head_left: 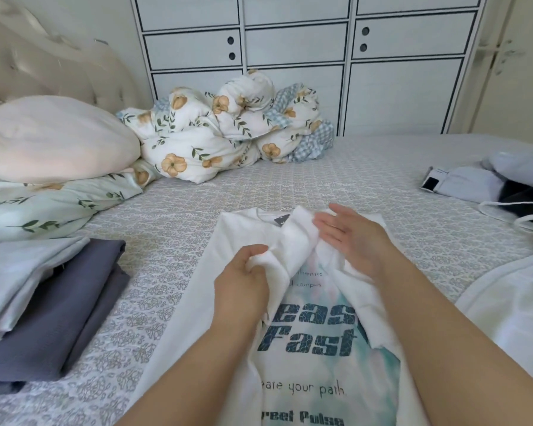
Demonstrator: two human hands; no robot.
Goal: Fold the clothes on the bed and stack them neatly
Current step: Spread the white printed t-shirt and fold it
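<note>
white printed t-shirt [308, 348] flat on the bed [182, 216], lower centre of frame, mid-fold.
left hand [243, 281] has fingers curled, gripping a bunched fold of the shirt's white fabric near centre; right hand [351, 238] has fingers straight, palm flat on the shirt's upper right by the collar. folded stack [43, 302], grey and pale blue, at lower left. unfolded clothes [490, 182] at right edge.

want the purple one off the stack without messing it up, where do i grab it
Take the folded purple garment by its thick folded edge facing the bed's middle, coming in from the right. The pale folded piece covers its left part, so lift that off first.
</note>
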